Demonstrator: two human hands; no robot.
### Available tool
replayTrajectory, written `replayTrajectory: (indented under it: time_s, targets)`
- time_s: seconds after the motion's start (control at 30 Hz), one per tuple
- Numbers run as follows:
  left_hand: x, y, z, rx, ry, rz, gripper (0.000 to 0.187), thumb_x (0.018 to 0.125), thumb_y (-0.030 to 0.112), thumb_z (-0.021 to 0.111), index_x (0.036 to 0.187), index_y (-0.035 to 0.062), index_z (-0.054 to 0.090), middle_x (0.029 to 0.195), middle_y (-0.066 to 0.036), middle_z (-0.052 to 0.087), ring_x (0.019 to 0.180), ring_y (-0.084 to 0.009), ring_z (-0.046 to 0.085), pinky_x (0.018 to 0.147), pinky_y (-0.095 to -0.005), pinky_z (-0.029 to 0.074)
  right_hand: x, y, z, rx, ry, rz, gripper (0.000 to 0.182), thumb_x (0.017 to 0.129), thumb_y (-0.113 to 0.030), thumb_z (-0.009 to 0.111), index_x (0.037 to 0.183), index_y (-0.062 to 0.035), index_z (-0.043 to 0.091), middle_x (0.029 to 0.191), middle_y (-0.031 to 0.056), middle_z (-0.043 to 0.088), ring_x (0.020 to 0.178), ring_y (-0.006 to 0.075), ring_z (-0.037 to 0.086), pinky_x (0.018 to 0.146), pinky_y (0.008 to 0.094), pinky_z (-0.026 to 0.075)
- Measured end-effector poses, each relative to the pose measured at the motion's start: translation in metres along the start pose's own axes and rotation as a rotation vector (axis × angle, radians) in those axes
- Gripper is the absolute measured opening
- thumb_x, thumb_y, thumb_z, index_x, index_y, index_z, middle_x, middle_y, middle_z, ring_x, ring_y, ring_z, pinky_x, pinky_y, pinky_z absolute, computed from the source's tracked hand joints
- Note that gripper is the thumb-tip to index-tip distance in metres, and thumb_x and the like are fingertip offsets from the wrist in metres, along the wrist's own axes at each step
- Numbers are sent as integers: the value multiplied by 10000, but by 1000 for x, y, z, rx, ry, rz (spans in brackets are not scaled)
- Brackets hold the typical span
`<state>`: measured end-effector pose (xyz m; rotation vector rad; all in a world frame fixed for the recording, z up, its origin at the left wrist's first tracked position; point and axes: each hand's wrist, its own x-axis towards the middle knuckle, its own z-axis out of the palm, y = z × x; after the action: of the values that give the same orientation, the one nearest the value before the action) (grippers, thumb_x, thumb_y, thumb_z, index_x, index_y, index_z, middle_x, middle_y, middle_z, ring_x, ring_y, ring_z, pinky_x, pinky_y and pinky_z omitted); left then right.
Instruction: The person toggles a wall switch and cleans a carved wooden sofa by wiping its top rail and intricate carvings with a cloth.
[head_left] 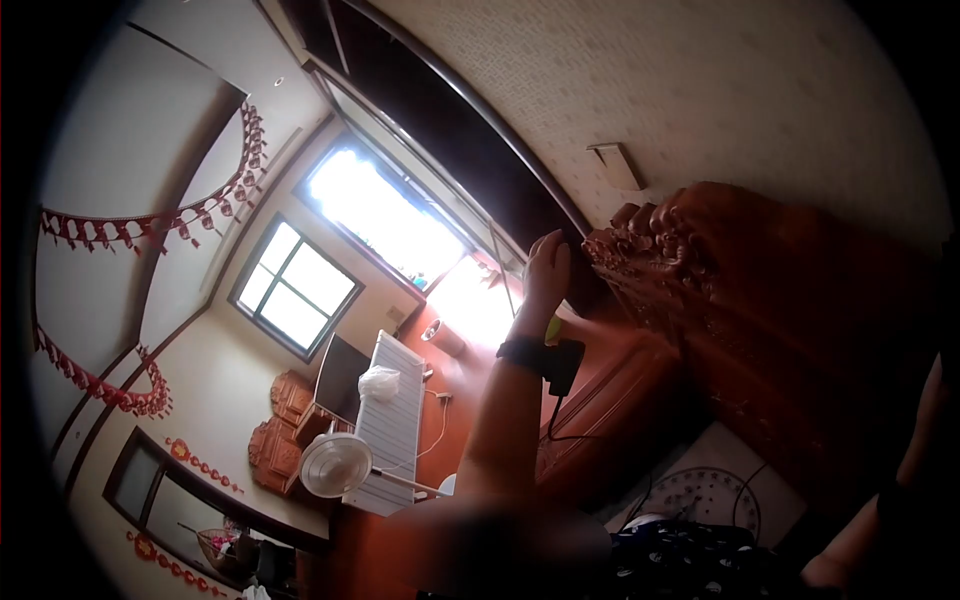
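Observation:
My left hand (548, 268) is raised near the centre, its fingers stretched out beside the carved end of a red-brown wooden furniture piece (780, 300). I see nothing held in it; a small gap seems to separate it from the carving. A black wristband (525, 352) with a dark box (566, 367) and a cable sits on that wrist. Something yellow-green (554, 328) shows behind the wrist, too small to name. At the dim right edge is my right hand (928, 410), with a dark band below it; its fingers are lost in shadow.
The view is strongly tilted. A white fan (335, 464), a slatted white panel (392, 420) with a plastic bag (379, 384) and a brown cylinder (442, 338) stand toward the windows (298, 287). A wall switch (617, 167) is above the carving. Cables cross the patterned floor (705, 495).

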<state>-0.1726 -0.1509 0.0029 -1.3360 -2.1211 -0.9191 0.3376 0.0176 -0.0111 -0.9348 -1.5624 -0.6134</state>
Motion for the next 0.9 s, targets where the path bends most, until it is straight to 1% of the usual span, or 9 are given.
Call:
replayTrajectory:
  time_s: [0.1,0.2,0.27,0.37,0.5,0.63,0.73,0.8,0.9]
  targets:
    - [31,-1,41,-137,16,30,334,886,217,508,1155,28,568,1156,-192,569,1074,-330,550,918,-379,434,0,-2,4,-2,31,2,434,941,-266,392,598,0,414,539,187,459,473,371,448,437,451,312]
    - [62,-4,71,-169,-71,21,348,887,266,489,1150,55,573,1175,-179,564,1089,-334,541,924,-394,424,-5,-1,5,1,91,17,444,941,-276,395,594,-1,421,541,182,459,473,362,448,436,448,305]
    - [75,-11,91,-166,-115,-20,369,880,324,474,1142,86,577,1175,-152,569,1087,-337,540,919,-409,418,-9,4,4,-29,15,70,447,940,-287,401,597,-4,440,543,179,460,472,353,442,435,441,300]
    - [87,-24,115,-137,-145,37,357,871,330,482,1127,101,581,1159,-147,575,1078,-339,543,915,-416,414,-12,9,7,-44,47,80,446,939,-292,404,600,-6,452,539,174,457,468,354,430,434,443,291]
    - [95,-16,124,-136,-183,34,304,862,308,475,1075,124,590,1159,-132,572,1069,-330,546,894,-447,406,-15,11,5,-14,-18,140,456,942,-297,399,603,4,453,545,182,463,475,364,430,443,454,293]
    - [97,-11,123,-53,-186,-53,284,851,278,470,1072,142,585,1175,-108,567,1109,-301,524,930,-453,363,5,-12,4,20,46,102,459,947,-314,398,649,23,488,564,195,471,500,373,432,467,458,310]
    - [95,-2,118,87,-85,-60,280,849,271,490,1077,138,585,1170,-96,576,1125,-280,521,928,-435,378,-6,0,6,9,38,114,466,949,-319,395,652,30,482,566,192,465,500,369,423,471,455,309]
    - [99,0,113,151,-207,-46,307,837,286,469,1093,154,574,1211,-81,557,1171,-269,485,970,-459,311,-15,9,7,0,35,121,473,952,-324,393,656,36,477,569,190,458,500,365,414,475,452,309]
    - [101,6,108,236,-210,-52,298,842,300,457,1073,157,581,1184,-73,573,1170,-256,486,974,-452,298,-18,11,7,12,31,126,474,955,-324,392,656,36,469,567,184,448,496,356,403,474,445,303]
